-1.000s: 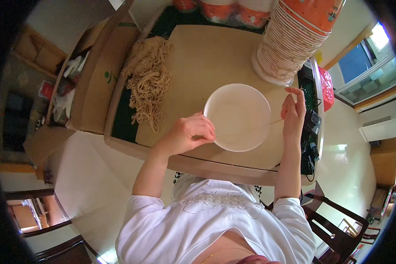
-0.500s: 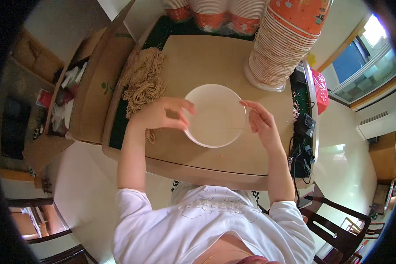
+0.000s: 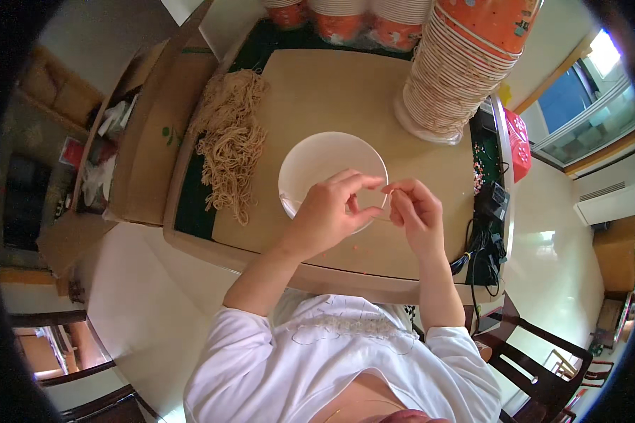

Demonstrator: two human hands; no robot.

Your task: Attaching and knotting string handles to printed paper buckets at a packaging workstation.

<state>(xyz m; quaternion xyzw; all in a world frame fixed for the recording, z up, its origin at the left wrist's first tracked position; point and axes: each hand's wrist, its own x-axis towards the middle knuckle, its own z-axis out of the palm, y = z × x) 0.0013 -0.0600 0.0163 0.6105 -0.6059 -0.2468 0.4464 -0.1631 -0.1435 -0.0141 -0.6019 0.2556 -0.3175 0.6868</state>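
Note:
A round white paper bucket [image 3: 324, 156] stands on the table in front of me, its pale inside facing up. My left hand [image 3: 335, 208] reaches over its near right rim, thumb and fingers curved apart with a gap between them. Beside that rim, my right hand [image 3: 416, 208] is closed in a pinch, its fingertips close to those of the left. A thin pale string [image 3: 382, 219] shows faintly between the two hands; its ends are hidden. Left of the bucket lies a loose heap of beige strings [image 3: 234, 141].
A tall leaning stack of orange and white buckets [image 3: 466, 70] stands at the back right, more stacks [image 3: 339, 21] behind. An open cardboard box [image 3: 152, 134] adjoins the table's left side. Black cables and adapters [image 3: 488, 204] lie along the right edge, near a red package [image 3: 517, 144].
My left hand has moved right, from the bucket's left side across to my right hand. The bucket has shifted slightly left. My right hand stays pinched beside the rim.

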